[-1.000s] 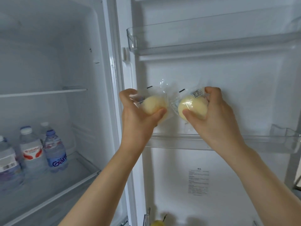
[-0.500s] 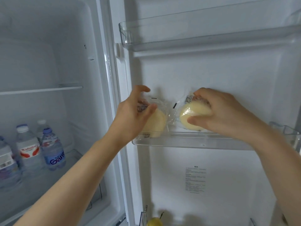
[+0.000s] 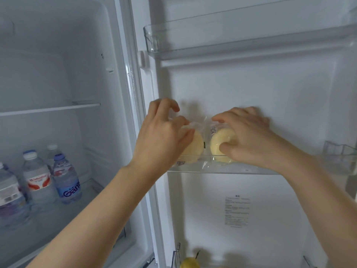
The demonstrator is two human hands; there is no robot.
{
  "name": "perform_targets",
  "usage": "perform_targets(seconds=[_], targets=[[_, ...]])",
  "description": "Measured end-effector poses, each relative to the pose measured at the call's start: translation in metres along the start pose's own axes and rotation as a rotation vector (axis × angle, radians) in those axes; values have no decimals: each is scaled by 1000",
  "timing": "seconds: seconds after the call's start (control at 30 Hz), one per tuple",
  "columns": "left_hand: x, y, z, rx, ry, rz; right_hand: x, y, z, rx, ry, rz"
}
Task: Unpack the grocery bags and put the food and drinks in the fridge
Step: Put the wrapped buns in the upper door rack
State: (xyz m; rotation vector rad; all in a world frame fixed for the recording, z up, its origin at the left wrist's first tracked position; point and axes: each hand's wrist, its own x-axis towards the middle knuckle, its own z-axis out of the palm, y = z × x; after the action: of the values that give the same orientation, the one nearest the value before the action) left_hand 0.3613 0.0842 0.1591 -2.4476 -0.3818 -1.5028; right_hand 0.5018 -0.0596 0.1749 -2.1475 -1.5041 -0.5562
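Both buns are down in the middle door shelf [image 3: 251, 172], side by side and nearly touching, each in its own clear wrapper. My left hand [image 3: 164, 140] has its fingers spread and lifted off the left bun [image 3: 195, 149] — released, holding nothing, though the palm hovers right in front of it. My right hand [image 3: 249, 136] lies over the right bun [image 3: 218, 146], fingers curled across the top and thumb pressed on its face, so I judge it is grasping that one. Each bun stands on edge against the door wall, its flat round face turned toward me, just beyond my fingertips and above the shelf's clear front lip. The right hand is the one in contact, so letting go there is what remains for this pair.

By count: two buns, two hands. Left of the door shelf, inside the fridge, I can see four water bottles [image 3: 38, 176] standing on a lower shelf. Above the door shelf sits another clear bin [image 3: 154, 38], and far below it something yellow [image 3: 190, 263] peeks up — I can't tell what it is.
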Motion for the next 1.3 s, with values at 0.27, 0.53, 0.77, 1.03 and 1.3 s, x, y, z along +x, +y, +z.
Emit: perform_targets(seconds=[0.27,0.53,0.77,1.03,1.3], targets=[[-10,-8,-2,-65,-78,20,-12,3,5,100,72,-24],[-50,18,-23,-373,-20,-147,-48,-18,13,185,465,-26],[-100,66,-26,-638,-13,-263,-122,-26,27,237,463,-56],[-171,136,-5,-729,-253,-441,-235,10,75,301,183,153],[-247,258,43,-719,-520,-660,-357,100,92,385,-32,328]])
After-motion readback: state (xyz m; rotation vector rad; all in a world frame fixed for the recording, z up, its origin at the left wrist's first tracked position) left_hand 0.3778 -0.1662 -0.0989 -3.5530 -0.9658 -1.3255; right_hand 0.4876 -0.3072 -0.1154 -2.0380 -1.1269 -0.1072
